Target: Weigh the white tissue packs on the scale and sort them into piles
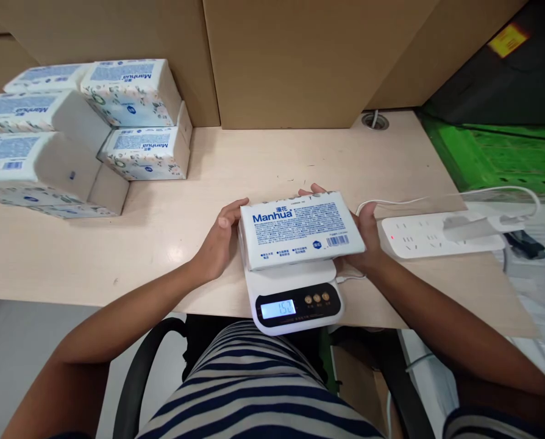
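A white tissue pack [304, 228] with blue "Manhua" print lies flat over the platform of a white digital scale [291, 277]. My left hand [217, 244] is at the pack's left side, its fingertips reaching the back left corner. Around the right end of the pack curls my right hand [368, 241], thumb up and some fingers showing behind the far edge. Between them both hands hold the pack. The scale's lit display [278, 309] appears to read 152; a decimal point cannot be made out. Much of the platform is hidden under the pack.
Stacked tissue packs [149, 91] stand at the back left. Cardboard boxes [291, 67] line the back of the table. To the right lies a white power strip [437, 235] with a plug and cables. A green crate [510, 158] sits beyond the table's right edge.
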Motion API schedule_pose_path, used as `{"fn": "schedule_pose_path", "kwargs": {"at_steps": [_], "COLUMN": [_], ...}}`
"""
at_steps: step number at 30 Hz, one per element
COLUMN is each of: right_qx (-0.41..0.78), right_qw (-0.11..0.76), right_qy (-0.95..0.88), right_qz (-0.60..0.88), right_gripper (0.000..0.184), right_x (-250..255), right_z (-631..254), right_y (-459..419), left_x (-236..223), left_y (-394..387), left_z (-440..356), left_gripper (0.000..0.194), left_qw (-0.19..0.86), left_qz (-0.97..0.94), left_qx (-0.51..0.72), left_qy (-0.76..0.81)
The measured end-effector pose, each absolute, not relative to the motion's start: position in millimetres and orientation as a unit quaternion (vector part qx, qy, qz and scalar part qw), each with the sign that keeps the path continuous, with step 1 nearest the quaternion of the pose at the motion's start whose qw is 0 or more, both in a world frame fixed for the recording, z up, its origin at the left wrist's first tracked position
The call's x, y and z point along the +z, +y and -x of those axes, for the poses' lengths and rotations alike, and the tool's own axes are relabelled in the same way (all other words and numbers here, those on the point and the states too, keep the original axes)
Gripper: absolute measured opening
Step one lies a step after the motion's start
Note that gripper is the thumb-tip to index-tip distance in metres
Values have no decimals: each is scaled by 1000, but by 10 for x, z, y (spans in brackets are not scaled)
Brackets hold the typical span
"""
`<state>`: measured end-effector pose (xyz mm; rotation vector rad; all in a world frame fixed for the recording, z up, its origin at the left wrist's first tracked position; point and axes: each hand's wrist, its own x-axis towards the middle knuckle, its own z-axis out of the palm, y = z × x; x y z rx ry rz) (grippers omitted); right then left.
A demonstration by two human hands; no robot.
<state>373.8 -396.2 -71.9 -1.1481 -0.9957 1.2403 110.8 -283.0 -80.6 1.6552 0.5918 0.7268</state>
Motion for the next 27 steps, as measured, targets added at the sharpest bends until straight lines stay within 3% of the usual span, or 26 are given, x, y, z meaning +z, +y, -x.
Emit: {"fn": "schedule_pose_path", "kwargs": {"at_steps": [12,27], "right_qx": [494,494], "right_qw": [515,521], "right_qy": [-475,-457], "right_qz": [515,526], "right_gripper": [97,97], "right_x": [-721,-685], "right_z": [-3741,-3767], "right_y": [-3922,-3930], "left_x": [-770,-779], "left_y": [-2885,-2875], "left_z": [-1123,-1142], "left_gripper": [75,75], "left_qw": [667,658], "left_qz": [-620,-622], "left_qx": [318,328], "left_qy": [264,270]}}
